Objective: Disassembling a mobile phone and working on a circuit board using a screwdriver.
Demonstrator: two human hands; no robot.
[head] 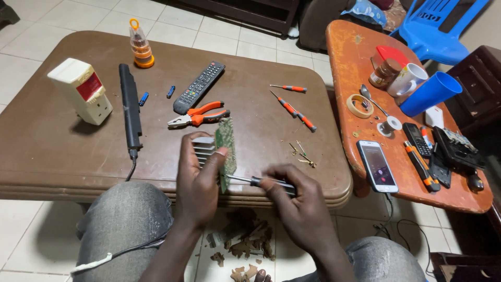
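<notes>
The left hand (198,180) is gripping a green circuit board (226,149) upright; the right hand (295,201) is clasping a screwdriver (255,181) against it, above the brown table (62,151).

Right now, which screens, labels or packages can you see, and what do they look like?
Smartphone: orange table's near edge, lit purple screen, white frame.
Red label: on a cream box-shaped adapter, brown table's left.
Jar: orange table's far end, brown, with a pale label.
</notes>
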